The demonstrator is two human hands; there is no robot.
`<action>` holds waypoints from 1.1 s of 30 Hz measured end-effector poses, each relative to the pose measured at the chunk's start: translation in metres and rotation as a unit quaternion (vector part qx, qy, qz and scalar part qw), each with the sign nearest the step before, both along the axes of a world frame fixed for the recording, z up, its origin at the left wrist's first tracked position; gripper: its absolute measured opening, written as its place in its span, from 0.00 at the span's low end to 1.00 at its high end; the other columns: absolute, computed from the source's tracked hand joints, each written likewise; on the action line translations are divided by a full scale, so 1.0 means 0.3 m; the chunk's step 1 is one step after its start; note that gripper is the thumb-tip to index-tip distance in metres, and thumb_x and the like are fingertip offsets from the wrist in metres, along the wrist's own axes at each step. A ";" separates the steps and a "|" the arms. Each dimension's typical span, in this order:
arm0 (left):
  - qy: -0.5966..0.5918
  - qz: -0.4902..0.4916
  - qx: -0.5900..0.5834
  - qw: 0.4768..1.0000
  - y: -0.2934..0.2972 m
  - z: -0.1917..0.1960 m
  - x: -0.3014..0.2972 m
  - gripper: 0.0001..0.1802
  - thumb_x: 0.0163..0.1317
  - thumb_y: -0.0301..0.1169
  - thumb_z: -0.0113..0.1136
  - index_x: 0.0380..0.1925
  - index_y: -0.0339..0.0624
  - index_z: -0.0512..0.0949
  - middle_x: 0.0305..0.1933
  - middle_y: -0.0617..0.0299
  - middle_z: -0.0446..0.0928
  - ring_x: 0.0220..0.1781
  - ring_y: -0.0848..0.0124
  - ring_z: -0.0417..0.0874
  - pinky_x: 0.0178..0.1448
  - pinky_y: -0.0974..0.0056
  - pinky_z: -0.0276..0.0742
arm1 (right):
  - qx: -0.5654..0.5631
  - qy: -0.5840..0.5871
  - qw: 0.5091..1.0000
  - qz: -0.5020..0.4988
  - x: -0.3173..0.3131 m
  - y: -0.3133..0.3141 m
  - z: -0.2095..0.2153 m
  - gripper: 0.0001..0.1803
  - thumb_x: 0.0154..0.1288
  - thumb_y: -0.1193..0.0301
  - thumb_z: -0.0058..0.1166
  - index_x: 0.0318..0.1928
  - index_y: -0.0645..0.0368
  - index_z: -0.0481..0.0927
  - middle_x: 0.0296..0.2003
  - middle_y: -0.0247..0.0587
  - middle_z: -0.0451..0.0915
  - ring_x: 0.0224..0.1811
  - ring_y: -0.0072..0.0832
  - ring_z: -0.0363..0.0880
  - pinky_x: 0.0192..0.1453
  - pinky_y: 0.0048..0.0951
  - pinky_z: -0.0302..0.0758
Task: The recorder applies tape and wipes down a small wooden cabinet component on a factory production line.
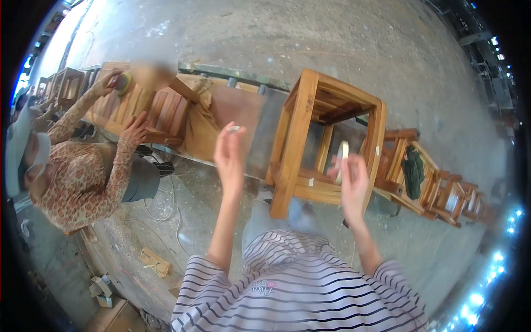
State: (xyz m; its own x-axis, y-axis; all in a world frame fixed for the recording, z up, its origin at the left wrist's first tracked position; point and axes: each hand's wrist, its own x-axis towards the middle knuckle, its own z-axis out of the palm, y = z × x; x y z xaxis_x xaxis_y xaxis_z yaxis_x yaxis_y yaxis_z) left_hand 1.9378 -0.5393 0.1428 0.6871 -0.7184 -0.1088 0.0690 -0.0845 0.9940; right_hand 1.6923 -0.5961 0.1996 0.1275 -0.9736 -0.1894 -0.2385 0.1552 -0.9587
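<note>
My left hand (229, 157) is raised left of a wooden stool-like frame (297, 141), fingers pinched on a small whitish piece of tape (234, 128). In my right hand (354, 182) is a narrow roll of pale tape (344, 152), held up on edge in front of the frame's open side. The frame is golden-brown, with thick legs and cross rails. Small pale patches stick to its lower rail and its right post. Neither hand touches the wood as far as I can see.
To the left a person in a patterned top (83, 177) works on a slatted wooden piece (157, 110) with a round sanding tool (123, 84). At right, more wooden frames (395, 166) stand in a row, one bearing a dark green cloth (412, 172). A cable (176, 213) lies on the floor.
</note>
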 end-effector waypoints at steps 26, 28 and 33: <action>0.069 -0.136 0.003 0.988 -0.387 -0.222 -0.165 0.15 0.60 0.32 0.66 0.47 0.41 0.83 0.67 0.46 0.69 0.75 0.53 0.60 0.75 0.52 0.53 | 0.202 -0.111 0.970 -0.076 0.209 -0.348 -0.455 0.30 0.66 0.49 0.58 0.47 0.69 0.76 0.42 0.42 0.79 0.46 0.24 0.74 0.52 0.26 0.69; 0.054 -0.147 0.005 0.988 -0.492 -0.218 -0.150 0.12 0.59 0.32 0.67 0.43 0.42 0.85 0.67 0.48 0.70 0.76 0.52 0.57 0.76 0.50 0.51 | 0.202 -0.124 0.969 -0.072 0.236 -0.349 -0.445 0.30 0.66 0.50 0.58 0.47 0.69 0.76 0.42 0.41 0.79 0.45 0.24 0.74 0.51 0.26 0.69; -0.282 -0.145 0.029 0.948 -0.604 -0.247 -0.173 0.26 0.54 0.34 0.71 0.55 0.47 0.80 0.71 0.37 0.60 0.80 0.46 0.43 0.77 0.47 0.45 | 0.225 -0.120 0.965 -0.068 0.240 -0.364 -0.422 0.29 0.66 0.50 0.59 0.47 0.68 0.75 0.39 0.39 0.78 0.43 0.22 0.73 0.46 0.23 0.69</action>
State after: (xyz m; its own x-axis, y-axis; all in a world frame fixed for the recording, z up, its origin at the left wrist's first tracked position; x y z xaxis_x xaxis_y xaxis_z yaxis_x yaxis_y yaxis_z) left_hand 1.8860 -0.7205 0.0688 0.4221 -0.8900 0.1725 -0.5072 -0.0742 0.8586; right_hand 1.7643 -0.7054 0.0730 0.0980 -0.8111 -0.5766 0.0343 0.5818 -0.8126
